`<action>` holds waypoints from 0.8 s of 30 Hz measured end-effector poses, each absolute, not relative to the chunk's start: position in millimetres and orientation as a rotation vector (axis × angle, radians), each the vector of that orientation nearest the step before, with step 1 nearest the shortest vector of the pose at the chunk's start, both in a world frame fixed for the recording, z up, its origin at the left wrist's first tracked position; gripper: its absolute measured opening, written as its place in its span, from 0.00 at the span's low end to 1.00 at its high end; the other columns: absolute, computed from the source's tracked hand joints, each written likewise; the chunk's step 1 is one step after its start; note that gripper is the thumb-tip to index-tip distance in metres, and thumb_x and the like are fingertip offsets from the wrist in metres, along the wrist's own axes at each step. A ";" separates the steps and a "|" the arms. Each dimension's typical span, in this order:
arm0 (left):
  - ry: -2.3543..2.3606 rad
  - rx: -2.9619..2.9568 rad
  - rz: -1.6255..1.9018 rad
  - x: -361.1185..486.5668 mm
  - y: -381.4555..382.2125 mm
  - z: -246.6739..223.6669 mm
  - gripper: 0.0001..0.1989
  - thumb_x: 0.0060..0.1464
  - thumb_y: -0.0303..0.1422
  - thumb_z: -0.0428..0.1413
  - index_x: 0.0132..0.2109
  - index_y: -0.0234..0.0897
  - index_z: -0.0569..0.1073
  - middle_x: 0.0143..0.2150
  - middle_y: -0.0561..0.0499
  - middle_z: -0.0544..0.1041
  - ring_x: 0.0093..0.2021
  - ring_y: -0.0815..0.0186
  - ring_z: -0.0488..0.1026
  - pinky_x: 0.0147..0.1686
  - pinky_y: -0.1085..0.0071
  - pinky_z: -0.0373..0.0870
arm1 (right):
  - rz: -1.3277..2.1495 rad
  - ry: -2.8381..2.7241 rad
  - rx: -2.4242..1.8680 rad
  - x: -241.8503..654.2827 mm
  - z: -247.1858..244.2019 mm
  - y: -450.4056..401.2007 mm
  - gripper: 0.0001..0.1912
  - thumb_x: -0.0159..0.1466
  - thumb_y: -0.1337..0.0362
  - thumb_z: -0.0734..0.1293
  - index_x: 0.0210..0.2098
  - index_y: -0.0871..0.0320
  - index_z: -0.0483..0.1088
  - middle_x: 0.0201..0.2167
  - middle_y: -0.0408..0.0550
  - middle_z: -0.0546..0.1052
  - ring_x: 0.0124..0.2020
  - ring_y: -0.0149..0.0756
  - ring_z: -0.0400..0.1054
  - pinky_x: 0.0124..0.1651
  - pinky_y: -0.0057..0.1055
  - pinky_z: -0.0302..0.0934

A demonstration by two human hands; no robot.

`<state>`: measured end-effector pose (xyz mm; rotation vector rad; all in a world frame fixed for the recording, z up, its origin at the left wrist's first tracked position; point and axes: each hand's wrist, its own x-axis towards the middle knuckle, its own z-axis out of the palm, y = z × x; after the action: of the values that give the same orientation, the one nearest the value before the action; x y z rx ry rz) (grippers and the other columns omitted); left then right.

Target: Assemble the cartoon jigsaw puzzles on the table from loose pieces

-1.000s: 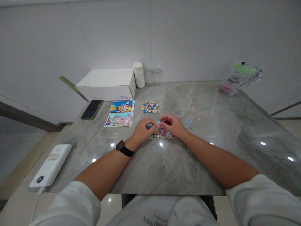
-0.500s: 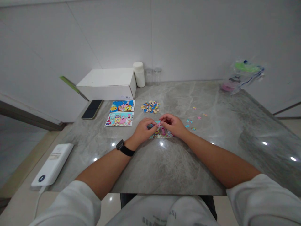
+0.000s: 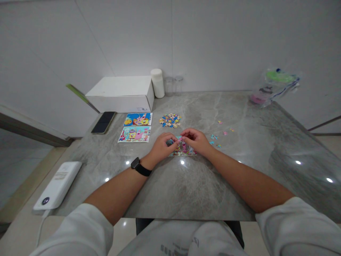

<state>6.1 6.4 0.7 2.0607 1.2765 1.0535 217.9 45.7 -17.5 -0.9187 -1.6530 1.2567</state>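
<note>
A partly assembled colourful puzzle (image 3: pixel 183 150) lies on the grey marbled table, between and under my fingertips. My left hand (image 3: pixel 164 145), its wrist wearing a black watch, is closed at the puzzle's upper left part. My right hand (image 3: pixel 196 141) is closed at the upper middle, its fingertips close to those of the left. What either hand pinches is too small to make out. Beyond the hands sits a pile of loose puzzle pieces (image 3: pixel 170 120). Several single pieces (image 3: pixel 212 142) are scattered to the right of my right hand.
Two picture cards (image 3: pixel 138 119) (image 3: pixel 134 134) lie left of the pile, near a phone (image 3: pixel 103 122). Behind stand a white box (image 3: pixel 119 94), a white bottle (image 3: pixel 157 83) and two clear glasses (image 3: pixel 173 86). A plastic bag (image 3: pixel 274 87) is back right, a white power bank (image 3: pixel 58 185) front left.
</note>
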 end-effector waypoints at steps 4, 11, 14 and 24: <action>1.334 1.984 1.074 3.2 8.6 -3.3 0.08 0.62 0.37 0.60 0.36 0.40 0.77 0.37 0.51 0.80 0.42 0.62 0.76 0.49 0.64 0.72 | 1.295 -1.728 -0.907 218.2 -18.2 44.5 0.16 0.62 0.51 0.74 0.43 0.54 0.77 0.31 0.42 0.79 0.29 0.33 0.72 0.35 0.31 0.66; 1.330 1.818 1.182 0.2 10.8 -4.7 0.14 0.70 0.39 0.51 0.39 0.39 0.76 0.39 0.50 0.79 0.44 0.62 0.76 0.49 0.65 0.72 | 1.292 -1.716 -0.938 218.4 -16.8 43.9 0.18 0.62 0.47 0.74 0.43 0.54 0.78 0.33 0.44 0.80 0.32 0.35 0.74 0.38 0.32 0.68; 1.340 1.812 1.186 0.1 10.2 -3.5 0.14 0.70 0.39 0.51 0.39 0.38 0.76 0.40 0.49 0.78 0.44 0.62 0.76 0.50 0.66 0.72 | 1.280 -1.693 -0.946 218.5 -17.4 45.0 0.19 0.62 0.47 0.74 0.43 0.54 0.78 0.34 0.45 0.81 0.34 0.35 0.73 0.40 0.32 0.68; 1.303 1.933 1.132 3.3 8.8 -2.8 0.09 0.64 0.38 0.58 0.37 0.39 0.76 0.37 0.51 0.77 0.41 0.63 0.75 0.47 0.66 0.71 | 1.231 -1.805 -0.930 221.0 -9.1 41.5 0.14 0.65 0.50 0.72 0.42 0.54 0.79 0.33 0.45 0.81 0.32 0.36 0.73 0.39 0.33 0.67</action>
<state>3.3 8.8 -2.8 1.9333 1.3029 1.1319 221.0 41.5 -9.1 -0.9305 -1.8050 1.2313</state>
